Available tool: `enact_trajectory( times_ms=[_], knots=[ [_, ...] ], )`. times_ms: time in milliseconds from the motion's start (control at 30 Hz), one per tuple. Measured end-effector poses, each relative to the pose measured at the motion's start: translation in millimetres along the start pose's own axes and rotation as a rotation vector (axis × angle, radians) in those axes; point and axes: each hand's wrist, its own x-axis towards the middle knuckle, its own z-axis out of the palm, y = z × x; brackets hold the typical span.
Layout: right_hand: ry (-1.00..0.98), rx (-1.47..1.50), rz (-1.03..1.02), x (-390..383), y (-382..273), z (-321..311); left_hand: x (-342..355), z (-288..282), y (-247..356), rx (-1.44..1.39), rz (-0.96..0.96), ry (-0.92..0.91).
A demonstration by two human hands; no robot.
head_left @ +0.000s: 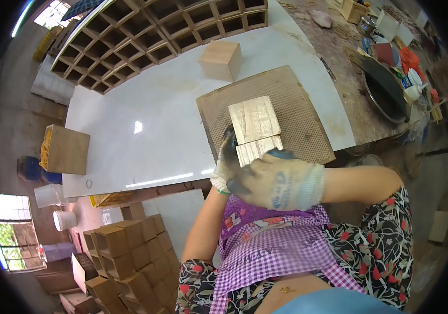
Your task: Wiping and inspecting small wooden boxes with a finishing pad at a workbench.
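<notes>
A pale wooden box [255, 119] with visible grain rests on a brown textured mat [308, 125]. A thin dark line parts its broad upper face from the narrower near face. My left hand [226, 163], in a light work glove with dark fingertips, grips the box's left near corner. Over the near side lies my right hand [284, 180], in the same kind of glove, fingers bent against the box and pointing left. It covers the lower part of the near face and some of my left hand. Beyond the mat stands another plain wooden box [220, 58].
A wooden rack of open square compartments [156, 39] spans the white table's [145, 125] far side. At its left end is a wooden box with yellow contents [67, 149]. Stacked boxes [130, 251] stand lower left. A dark basin [386, 91] and white bottle [413, 83] sit right.
</notes>
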Motion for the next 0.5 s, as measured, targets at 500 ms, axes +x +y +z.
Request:
enact_trajectory(
  times_ms=[500],
  knots=[
    [0.018, 0.012, 0.035, 1, -16, -1, -2, -36, -26, 0.143, 0.324, -0.355]
  ],
)
